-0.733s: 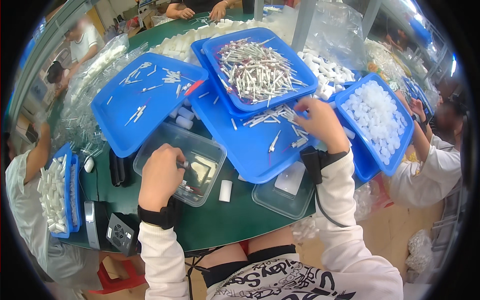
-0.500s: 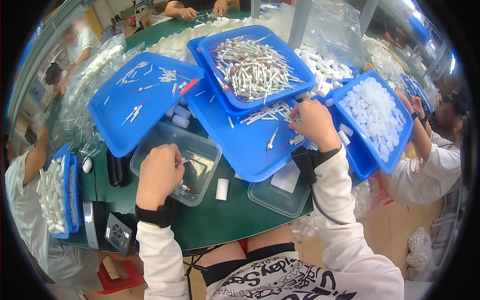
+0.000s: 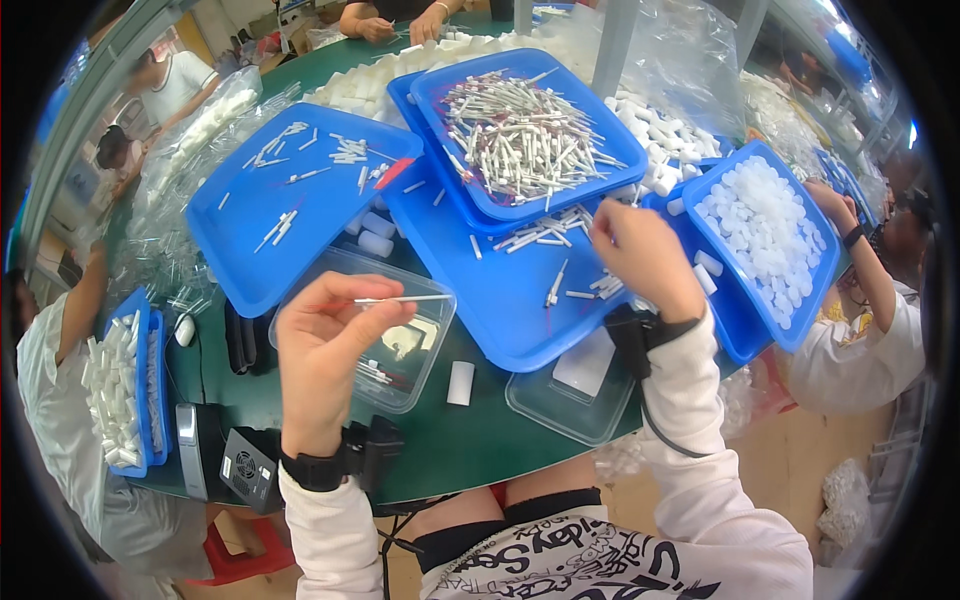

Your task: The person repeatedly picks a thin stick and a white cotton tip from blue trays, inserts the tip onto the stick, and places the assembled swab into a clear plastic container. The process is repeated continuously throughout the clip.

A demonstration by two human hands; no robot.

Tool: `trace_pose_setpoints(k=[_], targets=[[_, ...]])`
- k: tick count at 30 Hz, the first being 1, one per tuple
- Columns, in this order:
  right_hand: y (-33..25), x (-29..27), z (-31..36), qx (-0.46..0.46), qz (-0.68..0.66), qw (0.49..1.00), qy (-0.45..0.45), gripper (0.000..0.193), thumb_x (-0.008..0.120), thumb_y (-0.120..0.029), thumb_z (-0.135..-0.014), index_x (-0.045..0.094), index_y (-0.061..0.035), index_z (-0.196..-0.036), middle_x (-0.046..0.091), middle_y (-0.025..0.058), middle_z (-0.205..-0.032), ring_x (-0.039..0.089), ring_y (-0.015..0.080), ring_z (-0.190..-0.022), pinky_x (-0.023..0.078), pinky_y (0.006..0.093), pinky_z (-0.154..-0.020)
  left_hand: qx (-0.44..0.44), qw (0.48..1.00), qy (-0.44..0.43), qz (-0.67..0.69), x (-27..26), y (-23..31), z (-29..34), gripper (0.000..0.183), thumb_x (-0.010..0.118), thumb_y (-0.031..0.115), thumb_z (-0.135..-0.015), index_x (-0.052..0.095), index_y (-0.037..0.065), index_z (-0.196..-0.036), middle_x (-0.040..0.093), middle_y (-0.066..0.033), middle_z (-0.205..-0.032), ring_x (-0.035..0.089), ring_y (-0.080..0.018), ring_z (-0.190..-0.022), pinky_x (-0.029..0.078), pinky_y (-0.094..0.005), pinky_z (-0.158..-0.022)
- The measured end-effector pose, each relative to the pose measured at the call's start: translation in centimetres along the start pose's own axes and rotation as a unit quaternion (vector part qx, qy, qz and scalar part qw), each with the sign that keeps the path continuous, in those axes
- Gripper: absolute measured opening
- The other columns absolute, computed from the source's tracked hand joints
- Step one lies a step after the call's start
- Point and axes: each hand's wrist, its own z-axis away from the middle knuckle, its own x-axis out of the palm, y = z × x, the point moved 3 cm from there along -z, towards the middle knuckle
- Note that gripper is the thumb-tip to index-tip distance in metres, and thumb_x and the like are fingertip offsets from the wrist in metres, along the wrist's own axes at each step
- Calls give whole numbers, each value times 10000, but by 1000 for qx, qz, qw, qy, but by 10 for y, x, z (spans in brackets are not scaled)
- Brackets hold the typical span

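Above the clear plastic box (image 3: 420, 345), my left hand (image 3: 325, 350) pinches a thin white stick (image 3: 425, 297) between thumb and fingers, held almost level and pointing right. A few thin white pieces with reddish strands (image 3: 375, 372) lie inside the box. My right hand (image 3: 648, 258) is over the right side of the middle blue tray (image 3: 500, 330), its fingers curled together; whatever they may hold is hidden. Short white rods (image 3: 545, 230) are scattered on that tray beside it. One thin white stick (image 3: 556, 284) rests there apart from them.
A stacked blue tray (image 3: 640, 165) holds a heap of white sticks (image 3: 530, 130). Left is another blue tray (image 3: 240, 250) with scattered sticks; right, one with translucent white caps (image 3: 765, 235). A white cylinder (image 3: 460, 383) stands near a clear lid (image 3: 530, 405). Other people work around the table.
My left hand has turned up from the clear box, and the white stick now shows in its fingers. My right hand has shifted slightly, staying at the rods. The whole view has moved a little.
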Motion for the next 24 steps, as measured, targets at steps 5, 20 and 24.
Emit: trace_pose_setpoints(k=[5,20,24], targets=[[-61,-18,15,-109,-404,908,-12,150,622,-21,-870,677,-31,-1010,690,54,-795,673,107,-721,521,224,-648,-35,992,-23,120,7,-12,2,139,635,-24,-857,588,-23,-987,663,-141,-931,685,-247,-854,549,-366,-815],[-96,-1,31,-161,-458,872,-71,179,662,-69,-855,716,-66,-1025,710,69,-869,677,165,-736,524,250,-613,1,997,8,77,14,-16,6,130,650,-34,-845,598,-22,-964,665,-138,-933,679,-208,-843,546,-321,-790],[-99,9,34,-240,-335,905,107,175,700,-77,-818,704,-69,-993,694,86,-842,670,236,-712,527,278,-617,36,997,-16,-73,23,-19,7,174,689,-44,-812,633,-39,-977,679,-139,-939,681,-202,-865,538,-294,-793]])
